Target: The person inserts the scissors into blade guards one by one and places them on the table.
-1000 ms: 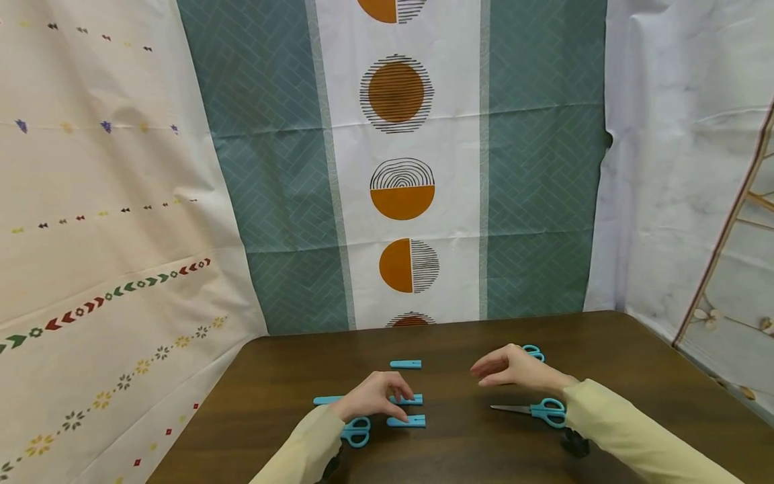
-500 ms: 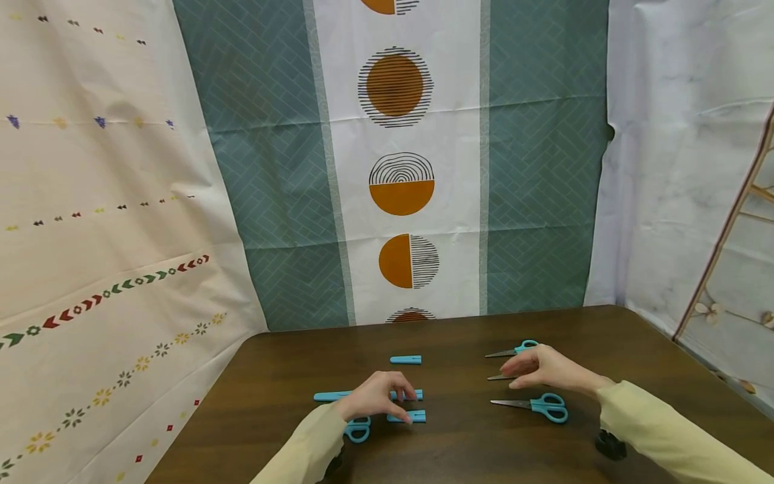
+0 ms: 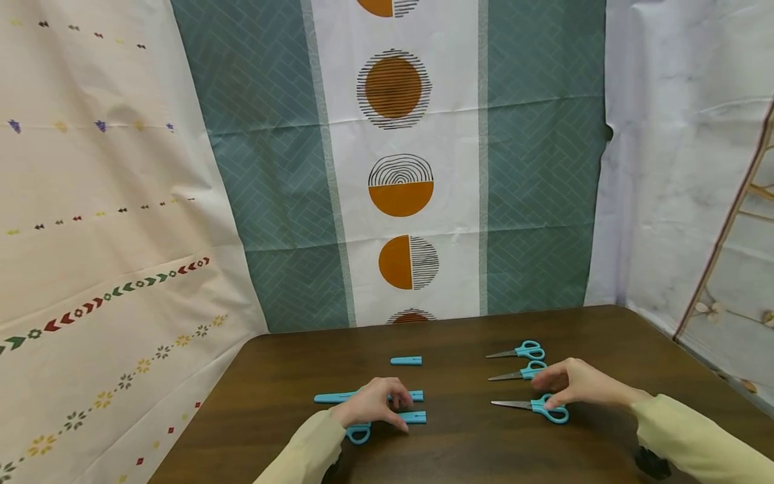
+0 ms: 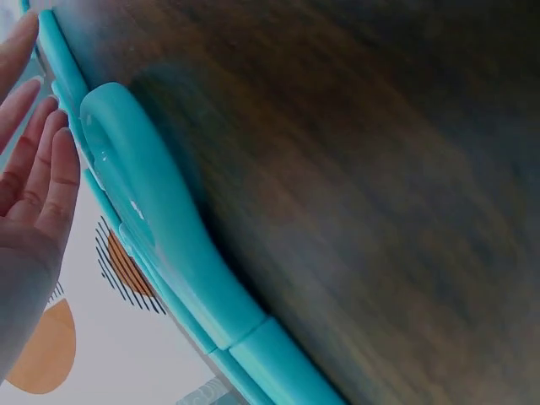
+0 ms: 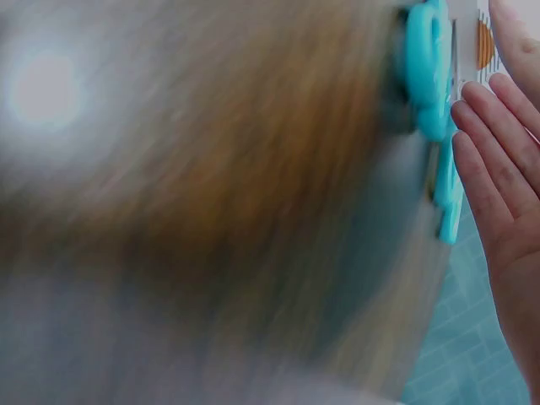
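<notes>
On the table's right side lie three pairs of scissors with light blue handles and bare blades: the far pair (image 3: 515,353), the middle pair (image 3: 514,375) and the near pair (image 3: 532,405). My right hand (image 3: 589,384) is over the handles of the near pair, thumb and fingers apart. Three light blue blade covers lie further left: a far one (image 3: 406,361), a middle one (image 3: 417,395) and a near one (image 3: 416,417). My left hand (image 3: 373,402), fingers relaxed, overlaps the last two. Below its wrist shows a blue scissor handle (image 4: 173,219), with a sleeve-like cover joined to it.
Another light blue cover-like piece (image 3: 332,398) lies left of my left hand, its right end hidden. The brown wooden table (image 3: 459,444) ends at the hanging patterned cloths (image 3: 399,134). A ladder-like wooden frame (image 3: 725,235) is at the right.
My right hand has moved right and toward me, from left of the scissors to the near pair's handles, uncovering the others. My left hand has stayed nearly in place.
</notes>
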The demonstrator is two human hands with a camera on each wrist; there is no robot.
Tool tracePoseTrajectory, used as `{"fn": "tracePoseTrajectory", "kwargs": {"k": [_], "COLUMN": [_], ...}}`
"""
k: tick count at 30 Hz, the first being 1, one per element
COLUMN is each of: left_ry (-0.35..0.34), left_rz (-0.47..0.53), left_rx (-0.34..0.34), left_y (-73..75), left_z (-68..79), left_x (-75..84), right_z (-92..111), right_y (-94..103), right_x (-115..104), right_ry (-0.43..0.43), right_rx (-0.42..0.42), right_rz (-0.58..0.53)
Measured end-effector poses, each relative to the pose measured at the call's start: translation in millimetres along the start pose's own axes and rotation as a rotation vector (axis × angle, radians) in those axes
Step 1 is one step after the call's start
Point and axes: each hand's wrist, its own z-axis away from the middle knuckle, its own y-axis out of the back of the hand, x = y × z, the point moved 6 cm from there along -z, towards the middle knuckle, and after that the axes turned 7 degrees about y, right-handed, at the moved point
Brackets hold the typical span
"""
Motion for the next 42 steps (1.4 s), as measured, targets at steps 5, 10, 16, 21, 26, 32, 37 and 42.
{"fn": "tracePoseTrajectory", "kwargs": {"k": [5, 10, 16, 21, 26, 32, 37, 42], "left_ry": [0.005, 0.037, 0.043, 0.063, 0.076, 0.065, 0.052, 0.032], "left_rz": [-0.024, -0.041, -0.069, -0.027, -0.016, -0.013, -0.012, -0.011], "left_rx": [-0.008, -0.010, 0.000, -0.007, -0.025, -0.044, -0.039, 0.003], "left_y": [-1.0, 0.0, 2.0, 0.2, -1.3, -2.2, -1.9, 2.0], "left_z": [1.0, -0.9, -3.5, -2.4, -1.6, -2.6, -3.5, -6.5], "left_x": [1.4, 0.8, 2.3, -1.2, -2.3, -2.0, -1.6, -2.1], "right_z": [9.8, 11.5, 11.4, 10.7, 11.1, 11.6, 12.2, 12.4], "right_y": [0.9, 0.1, -2.1, -6.1, -9.9, -10.1, -10.3, -8.8], "right_x": [1.1, 1.9, 2.3, 5.8, 7.1, 4.6, 4.5, 5.5], "right_ry": [0.045, 0.061, 0.038, 0.037, 0.027, 0.011, -0.012, -0.029], "right_rx": [0.001, 0.023, 0.036, 0.039, 0.029, 0.039, 0.033, 0.012], "right_rz": [0.069, 0.133, 0.193, 0.214, 0.211, 0.201, 0.175, 0.186]}}
